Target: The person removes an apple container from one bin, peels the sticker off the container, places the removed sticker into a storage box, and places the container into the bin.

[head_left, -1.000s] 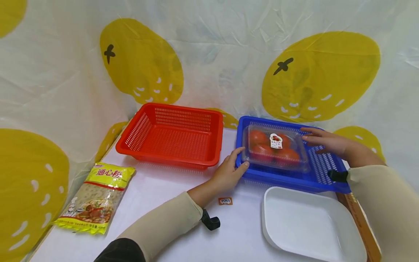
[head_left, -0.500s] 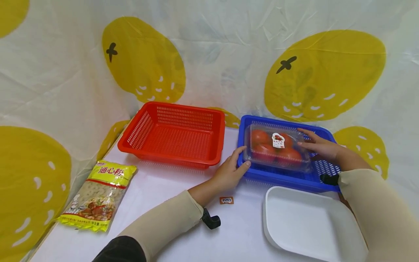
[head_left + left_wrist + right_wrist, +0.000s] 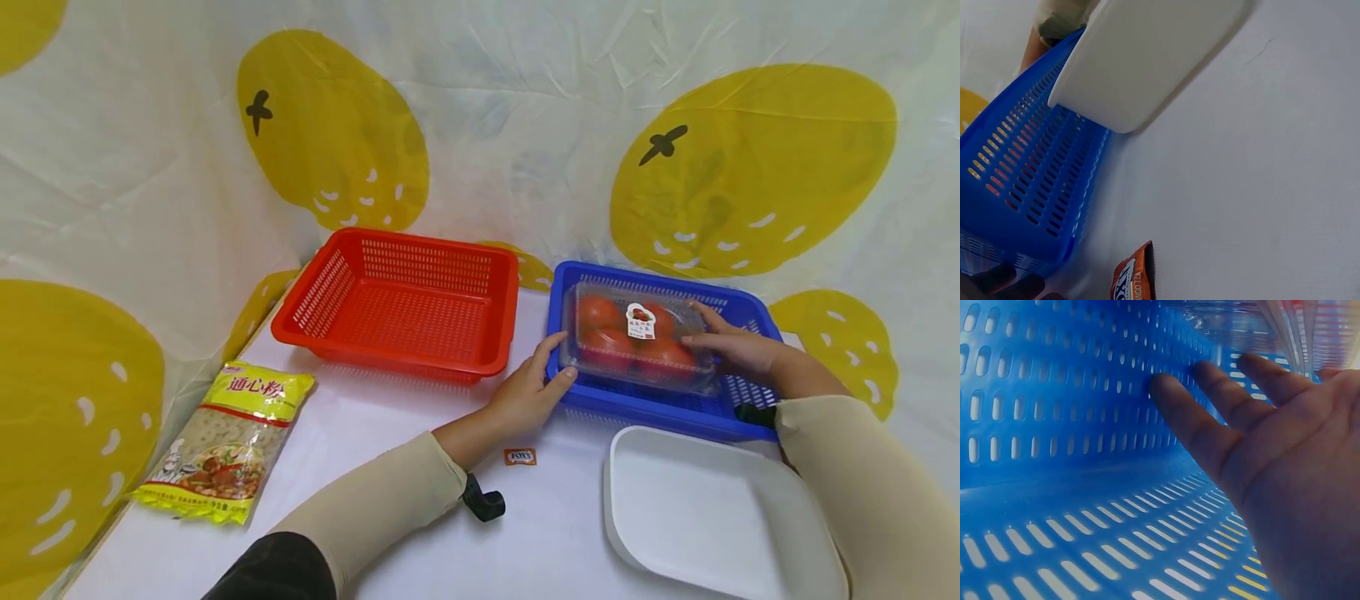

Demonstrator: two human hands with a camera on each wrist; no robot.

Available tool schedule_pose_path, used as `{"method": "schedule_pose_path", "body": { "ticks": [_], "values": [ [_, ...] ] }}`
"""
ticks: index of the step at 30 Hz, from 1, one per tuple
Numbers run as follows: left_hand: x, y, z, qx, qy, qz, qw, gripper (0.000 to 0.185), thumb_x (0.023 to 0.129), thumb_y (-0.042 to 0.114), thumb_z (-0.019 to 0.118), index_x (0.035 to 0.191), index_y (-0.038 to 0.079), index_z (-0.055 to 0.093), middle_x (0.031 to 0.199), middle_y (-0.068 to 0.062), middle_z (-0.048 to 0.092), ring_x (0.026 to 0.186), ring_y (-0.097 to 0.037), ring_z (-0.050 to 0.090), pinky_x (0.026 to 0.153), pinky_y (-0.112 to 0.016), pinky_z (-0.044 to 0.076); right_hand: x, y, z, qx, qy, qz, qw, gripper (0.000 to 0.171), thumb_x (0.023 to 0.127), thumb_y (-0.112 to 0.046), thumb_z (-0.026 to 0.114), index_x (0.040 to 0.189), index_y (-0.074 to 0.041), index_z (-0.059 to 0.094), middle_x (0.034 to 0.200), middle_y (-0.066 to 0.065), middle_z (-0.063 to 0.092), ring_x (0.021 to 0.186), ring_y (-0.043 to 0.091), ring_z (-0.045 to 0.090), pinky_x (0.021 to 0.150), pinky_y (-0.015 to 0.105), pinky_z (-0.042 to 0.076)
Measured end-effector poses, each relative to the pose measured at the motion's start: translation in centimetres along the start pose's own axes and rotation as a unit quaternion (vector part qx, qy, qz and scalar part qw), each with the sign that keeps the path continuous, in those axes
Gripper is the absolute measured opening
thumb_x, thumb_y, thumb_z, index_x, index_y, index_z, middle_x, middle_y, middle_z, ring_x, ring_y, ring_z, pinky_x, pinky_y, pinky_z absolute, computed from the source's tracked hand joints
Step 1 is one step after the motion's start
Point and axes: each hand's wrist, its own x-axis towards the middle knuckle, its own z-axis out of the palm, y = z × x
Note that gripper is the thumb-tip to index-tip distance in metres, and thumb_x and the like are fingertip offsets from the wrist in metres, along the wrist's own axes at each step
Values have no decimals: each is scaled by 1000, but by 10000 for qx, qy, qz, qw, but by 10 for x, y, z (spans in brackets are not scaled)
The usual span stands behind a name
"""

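A clear plastic box of tomatoes (image 3: 637,342), with a white label on its lid, lies in the left part of the blue basket (image 3: 645,417). My right hand (image 3: 750,350) grips the box's right edge, thumb on top. In the right wrist view, the other fingers (image 3: 1185,419) of that hand reach under the box, inside the basket. At the basket's left side, my left hand (image 3: 525,396) holds the rim with thumb and index finger. Only a few dark fingertips (image 3: 1019,287) of it show at the basket corner in the left wrist view.
A red basket (image 3: 420,329) stands to the left of the blue one. At far left lies a yellow bag of macaroni (image 3: 228,442). A small orange candy packet (image 3: 520,457) is near my left wrist, and a white tub (image 3: 712,508) stands in front of the blue basket.
My right hand has moved left and down, from loosely over the box's right edge to a grip on it. The left hand keeps its place at the basket rim.
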Motion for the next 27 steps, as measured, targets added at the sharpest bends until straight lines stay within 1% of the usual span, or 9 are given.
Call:
{"method": "schedule_pose_path", "body": {
  "ticks": [2, 6, 9, 12, 15, 17, 20, 23, 27],
  "values": [
    [0, 0, 0, 17, -31, 3, 10000, 66, 110, 58, 49, 168, 47, 19, 165, -3, 44, 151, -27, 46, 117, -55, 43, -2, 1, 1, 133, -69, -92, 9998, 101, 107, -33, 55, 165, -32, -28, 172, 27, -13, 153, 59, 7, 119, 80, 14],
    [1, 1, 0, 44, -45, -17, 10000, 66, 110, 58, 49, 167, 48, 19, 166, -2, 43, 151, -27, 46, 117, -55, 43, -5, 0, 1, 432, -210, -272, 9985, 103, 105, -26, 54, 163, -41, -30, 171, 20, -27, 155, 59, -5, 118, 81, 7],
    [1, 2, 0, 99, 0, -29, 9999, 65, 110, 58, 48, 167, 48, 18, 166, -3, 43, 151, -27, 45, 118, -56, 42, -6, -2, 0, 646, -239, -423, 9967, 99, 107, -23, 51, 163, -47, -27, 171, 17, -30, 155, 59, -4, 117, 82, 10],
    [1, 2, 0, 117, 21, -79, 9999, 65, 109, 59, 49, 166, 50, 18, 166, -2, 43, 152, -27, 44, 119, -57, 41, -8, -3, -2, 812, -182, -505, 9953, 92, 110, -21, 48, 165, -51, -19, 172, 17, -19, 153, 55, 12, 117, 79, 25],
    [2, 2, 0, 79, -6, -118, 9999, 65, 109, 59, 49, 166, 51, 18, 166, -1, 42, 152, -26, 43, 119, -56, 41, -10, -3, -4, 831, -8, -530, 9951, 84, 112, -23, 47, 166, -52, -10, 170, 13, -3, 145, 38, 36, 113, 62, 45],
    [2, 3, 0, 12, -18, -150, 9999, 65, 109, 59, 49, 166, 52, 18, 167, 0, 42, 153, -26, 43, 118, -57, 42, -11, -4, -5, 801, 116, -583, 9950, 80, 112, -25, 48, 166, -52, -4, 166, 8, 9, 134, 24, 49, 106, 49, 53],
    [2, 3, 0, -71, -12, -164, 9998, 64, 109, 59, 49, 166, 51, 19, 166, 0, 42, 152, -26, 44, 117, -56, 43, -10, -5, -8, 774, 293, -715, 9940, 75, 111, -27, 48, 166, -51, 4, 158, 1, 22, 122, 14, 58, 97, 40, 58],
    [3, 2, 1, -103, -20, -159, 9998, 65, 109, 59, 50, 166, 51, 20, 165, -1, 43, 151, -26, 45, 117, -55, 43, -10, -5, -10, 791, 432, -874, 9921, 71, 111, -27, 48, 166, -49, 10, 151, -4, 31, 119, 13, 61, 95, 39, 59],
    [3, 1, 0, -61, -36, -121, 9999, 65, 109, 57, 51, 166, 51, 20, 164, -2, 45, 149, -26, 48, 117, -54, 44, -11, -6, -11, 817, 645, -922, 9903, 70, 111, -28, 47, 168, -46, 12, 149, -6, 32, 115, 14, 63, 93, 38, 60]
  ]
}}
